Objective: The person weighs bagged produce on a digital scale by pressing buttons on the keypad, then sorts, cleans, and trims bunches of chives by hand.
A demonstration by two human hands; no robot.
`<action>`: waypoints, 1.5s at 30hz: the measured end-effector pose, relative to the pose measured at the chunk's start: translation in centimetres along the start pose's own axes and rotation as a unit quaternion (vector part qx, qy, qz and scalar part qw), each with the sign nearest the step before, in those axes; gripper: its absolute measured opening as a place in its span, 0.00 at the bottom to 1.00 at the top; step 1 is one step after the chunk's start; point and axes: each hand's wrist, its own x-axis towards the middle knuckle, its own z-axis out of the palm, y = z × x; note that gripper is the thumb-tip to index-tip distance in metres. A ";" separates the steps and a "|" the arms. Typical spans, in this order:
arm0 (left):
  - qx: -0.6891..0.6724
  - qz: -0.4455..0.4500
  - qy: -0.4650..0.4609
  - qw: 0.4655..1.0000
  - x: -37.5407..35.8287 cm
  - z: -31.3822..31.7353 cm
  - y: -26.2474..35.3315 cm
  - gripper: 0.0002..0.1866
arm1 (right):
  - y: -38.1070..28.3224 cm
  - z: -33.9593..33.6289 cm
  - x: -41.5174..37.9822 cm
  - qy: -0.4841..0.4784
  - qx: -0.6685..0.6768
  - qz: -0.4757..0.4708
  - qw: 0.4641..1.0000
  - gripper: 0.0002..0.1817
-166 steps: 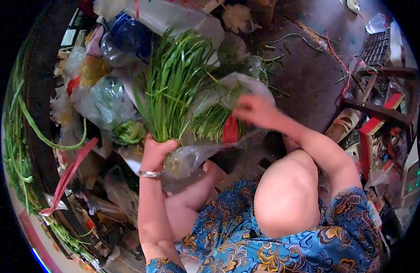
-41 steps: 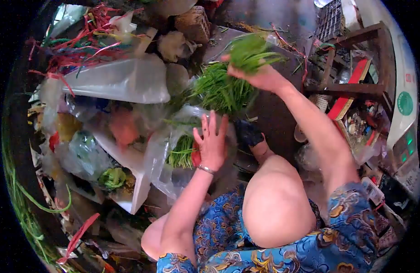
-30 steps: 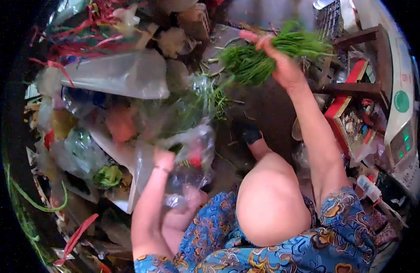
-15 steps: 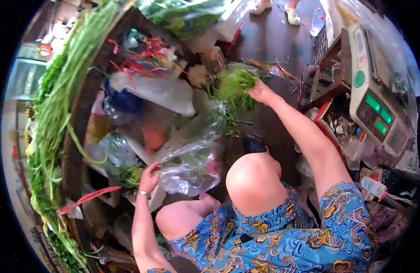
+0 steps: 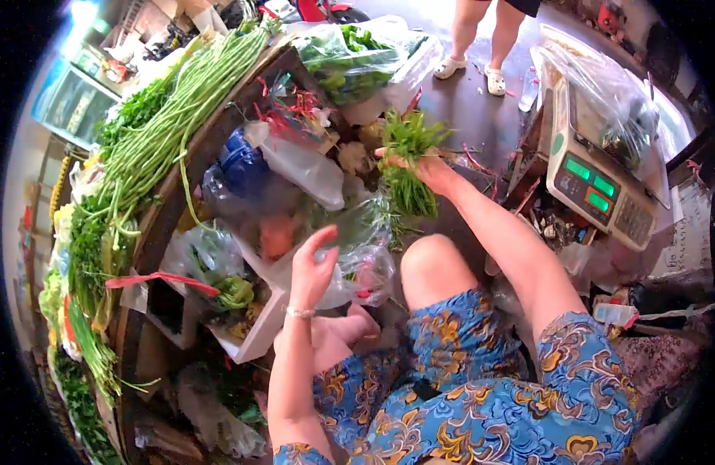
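Note:
My right hand [image 5: 429, 169] is closed round a bunch of leafy greens [image 5: 411, 143], held up in front of my knees. My left hand [image 5: 315, 267] is raised with thumb and fingers apart and nothing between them. Below and beside it lies a clear plastic bag [image 5: 365, 271], which has something pink at its lower part. Loose thin green sprigs hang near the bag's upper right side, under the bunch.
Long green beans [image 5: 179, 116] and other vegetables line a ledge at the left. A scale [image 5: 597, 174] with green digits stands at the right. Bagged greens [image 5: 357, 58] are at the top. Another person's legs [image 5: 485, 35] stand beyond. A white crate [image 5: 253, 333] is at lower left.
My left hand has let go of the clear bag and moved up and right. The greens in my right hand are now more upright. The view has shifted, showing more of the other person's legs.

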 end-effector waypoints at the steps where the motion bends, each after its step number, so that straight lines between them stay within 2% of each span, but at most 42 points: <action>1: -0.005 0.009 0.007 1.000 0.7 0.7 0.8 0.21 | -0.7 0.5 -0.1 -0.036 -0.014 0.025 0.999 0.19; 2: -0.008 0.023 0.015 1.000 1.7 1.2 2.0 0.21 | -1.3 0.9 0.3 -0.070 -0.027 0.045 0.996 0.19; 3: 0.040 0.055 0.015 0.998 2.6 1.6 2.9 0.22 | -0.9 1.6 0.5 -0.065 -0.045 0.004 0.997 0.18; 4: 0.016 0.074 0.007 0.997 3.6 2.5 2.7 0.27 | -1.5 2.1 0.4 -0.072 -0.036 -0.029 0.996 0.18; 6: -0.097 0.056 -0.015 0.994 5.2 4.8 2.5 0.30 | -2.5 3.0 -0.3 -0.066 -0.102 -0.055 0.991 0.13; 8: -0.198 0.036 -0.059 0.978 6.4 6.6 1.5 0.40 | 4.8 2.4 -0.4 -0.139 -0.191 -0.073 0.969 0.15; 9: -0.159 0.027 -0.115 0.980 6.9 6.4 2.7 0.43 | 8.5 2.0 -0.5 -0.174 -0.232 -0.087 0.953 0.16; 10: -0.110 0.022 -0.161 0.981 7.5 7.0 1.8 0.46 | 8.7 2.4 -1.8 -0.173 -0.128 -0.049 0.975 0.16; 11: -0.124 0.058 -0.143 0.980 7.8 8.0 1.0 0.47 | 9.0 2.7 -3.1 -0.165 -0.022 -0.012 0.986 0.17; 12: -0.135 0.092 -0.127 0.978 8.1 8.7 1.3 0.48 | 7.1 2.8 -4.2 -0.162 -0.105 -0.068 0.979 0.16; 13: -0.062 0.157 -0.101 0.981 8.6 8.9 1.8 0.47 | 4.9 2.9 -5.2 -0.149 -0.188 -0.124 0.963 0.16; 14: 0.012 0.223 -0.076 0.972 9.2 9.2 2.4 0.45 | 5.0 2.6 -5.1 -0.144 -0.181 -0.118 0.966 0.16; 15: -0.154 0.164 -0.136 0.965 9.4 9.9 2.0 0.43 | 5.2 2.4 -4.6 -0.220 -0.296 -0.166 0.915 0.15; 16: -0.315 0.091 -0.177 0.928 9.5 10.6 1.7 0.40 | 5.0 2.4 -4.2 -0.291 -0.405 -0.209 0.841 0.15; 17: -0.209 0.116 -0.198 0.950 9.9 10.5 1.4 0.38 | 1.1 2.3 -4.1 -0.258 -0.257 -0.063 0.929 0.13; 18: -0.101 0.142 -0.217 0.961 10.1 10.7 1.3 0.37 | 1.7 2.4 -3.5 -0.253 -0.251 -0.060 0.932 0.13; 20: -0.132 0.161 -0.142 0.968 9.9 11.3 2.4 0.27 | 3.5 2.6 -3.0 -0.265 -0.207 -0.105 0.936 0.13; 21: -0.145 0.172 -0.104 0.969 9.8 11.6 3.1 0.22 | 1.7 1.7 -3.3 -0.250 -0.193 0.018 0.949 0.17; 22: -0.139 0.179 -0.094 0.969 10.1 11.8 2.6 0.17 | 1.4 1.1 -2.7 -0.279 -0.245 0.002 0.928 0.28; 24: -0.127 0.194 -0.072 0.970 10.7 12.3 1.7 0.13 | -1.0 -1.9 -3.2 -0.213 -0.286 0.099 0.929 0.38; 25: -0.184 0.123 -0.080 0.972 11.0 12.0 2.3 0.11 | 0.5 -2.9 -3.5 -0.129 -0.287 0.051 0.948 0.44; 26: -0.237 0.050 -0.087 0.966 11.3 11.4 3.1 0.11 | -1.7 -4.9 -3.9 -0.172 -0.243 0.090 0.950 0.45; 28: -0.252 0.080 -0.142 0.954 12.8 10.3 3.6 0.12 | -2.1 -6.9 -5.5 -0.112 -0.293 0.111 0.943 0.35; 29: -0.349 0.021 -0.110 0.931 13.8 10.1 4.0 0.13 | -1.8 -7.1 -5.8 -0.022 -0.325 0.110 0.939 0.27; 30: -0.453 0.045 -0.112 0.883 15.1 9.6 4.1 0.14 | -1.5 -7.1 -5.9 0.070 -0.356 0.107 0.926 0.20; 31: -0.551 0.078 -0.146 0.818 16.3 10.0 4.1 0.14 | -1.4 -7.2 -6.0 0.180 -0.371 -0.008 0.911 0.13; 32: -0.641 0.107 -0.176 0.739 17.2 10.5 3.9 0.14 | -1.3 -7.5 -5.8 0.213 -0.325 -0.044 0.920 0.08; 33: -0.307 -0.068 -0.043 0.948 17.6 11.1 1.6 0.16 | -1.2 -7.6 -5.4 0.235 -0.314 -0.047 0.919 0.08; 34: 0.034 -0.055 -0.142 0.988 18.9 12.3 -0.8 0.14 | -1.1 -7.4 -5.0 0.252 -0.305 -0.051 0.917 0.08; 36: 0.093 0.094 -0.106 0.985 22.3 16.5 -10.0 0.13 | -1.6 -7.3 -4.8 0.255 -0.349 -0.074 0.899 0.05; 37: -0.175 0.020 -0.080 0.981 23.8 17.0 -6.4 0.12 | -1.5 -7.6 -4.6 0.258 -0.341 -0.078 0.901 0.05; 38: -0.422 -0.079 -0.055 0.901 23.8 17.2 -3.0 0.11 | -1.4 -7.4 -4.9 0.260 -0.327 -0.069 0.906 0.04; 39: -0.597 -0.017 -0.140 0.790 26.1 16.7 -4.4 0.11 | -1.6 -7.4 -4.9 0.252 -0.332 -0.038 0.908 0.04; 40: -0.427 -0.183 -0.014 0.885 25.3 18.4 -2.6 0.09 | -1.5 -7.3 -4.7 0.254 -0.331 -0.035 0.908 0.04; 41: -0.430 -0.181 -0.014 0.884 26.1 18.7 -4.8 0.09 | -1.6 -7.4 -4.5 0.249 -0.338 -0.032 0.907 0.04; 42: -0.205 -0.017 -0.050 0.977 27.4 18.7 -9.6 0.06 | -1.5 -7.6 -4.4 0.245 -0.344 -0.030 0.906 0.04; 44: -0.324 -0.200 -0.028 0.924 26.4 17.0 -4.6 0.11 | -1.6 -7.8 -4.6 0.245 -0.367 -0.031 0.897 0.05; 45: -0.369 -0.207 -0.008 0.906 27.2 15.2 -4.5 0.12 | -1.6 -8.1 -4.7 0.245 -0.366 -0.030 0.897 0.05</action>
